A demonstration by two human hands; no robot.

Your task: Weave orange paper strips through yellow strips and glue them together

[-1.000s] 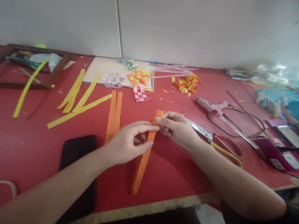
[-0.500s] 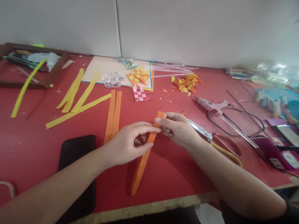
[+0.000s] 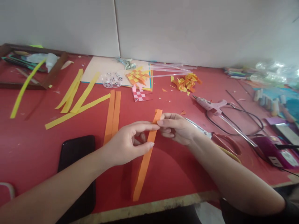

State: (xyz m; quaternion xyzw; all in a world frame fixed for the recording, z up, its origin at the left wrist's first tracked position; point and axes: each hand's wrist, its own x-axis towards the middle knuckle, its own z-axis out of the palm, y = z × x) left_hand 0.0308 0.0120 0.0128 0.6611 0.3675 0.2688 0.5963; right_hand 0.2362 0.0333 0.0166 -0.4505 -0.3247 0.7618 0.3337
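An orange paper strip slants from between my hands down toward the table's front edge. My left hand has its fingers and thumb around the strip's upper part. The fingertips of my right hand pinch the strip's right edge close to its top end. Two more orange paper strips lie beside my left hand, on its far side. Under my right forearm, partly hidden, are scissors with red and yellow handles. A black phone lies beneath my left forearm.
Several yellow paper strips lie at the left, near a wooden frame. A woven pink paper fish, paper scraps and a pink glue gun with its cord are farther back. A purple power box sits at right.
My right fingers have slid slightly down along the strip, baring more of its top end. The strip's lower end has shifted slightly right and nearer me.
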